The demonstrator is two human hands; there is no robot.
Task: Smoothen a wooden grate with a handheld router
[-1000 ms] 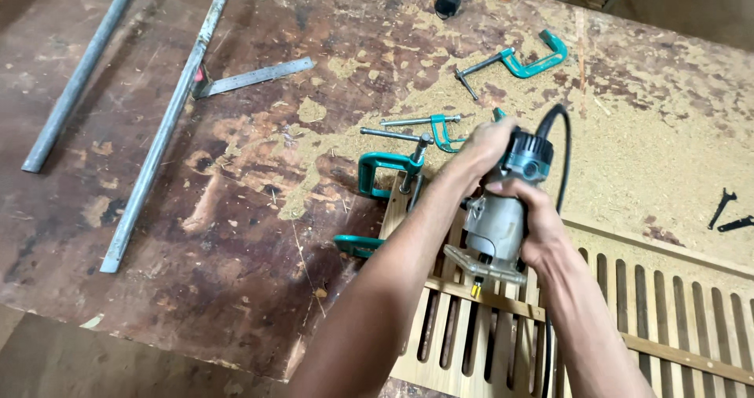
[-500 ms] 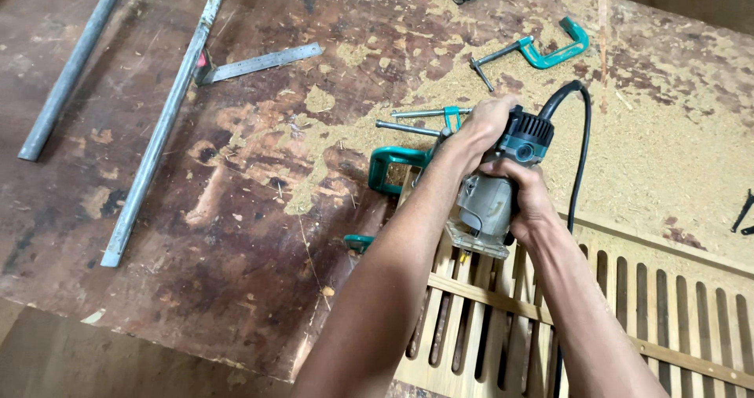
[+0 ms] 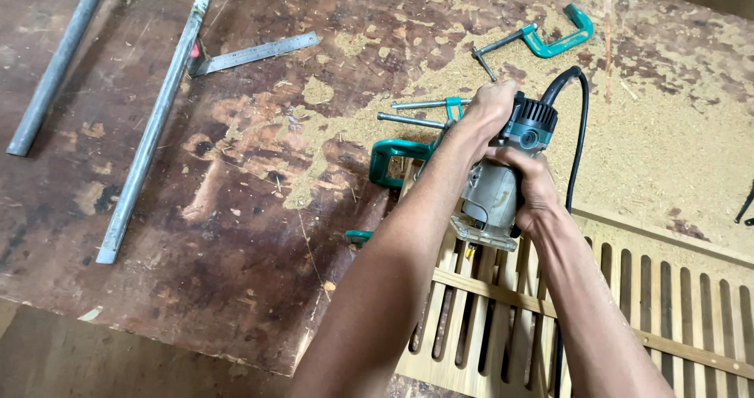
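Observation:
Both hands grip a grey trim router (image 3: 496,191) with a teal and black top. My left hand (image 3: 488,107) wraps its upper body from the left. My right hand (image 3: 531,190) clasps the body from the right. The router's clear base rests on a slatted wooden panel (image 3: 652,304) at the lower right. Its black cord (image 3: 580,131) loops up and back down past my right wrist. Green clamps (image 3: 395,155) hold the panel's left end to the worn workbench (image 3: 236,209).
A loose green C-clamp (image 3: 550,41) lies at the back in sawdust. A steel ruler (image 3: 255,52), a long metal bar (image 3: 153,131) and a grey pipe (image 3: 55,68) lie at the left. A black tool (image 3: 744,207) shows at the right edge.
The view has shifted, so the router and hands sit a little higher and further right in frame. The grip of both hands on the router stays the same.

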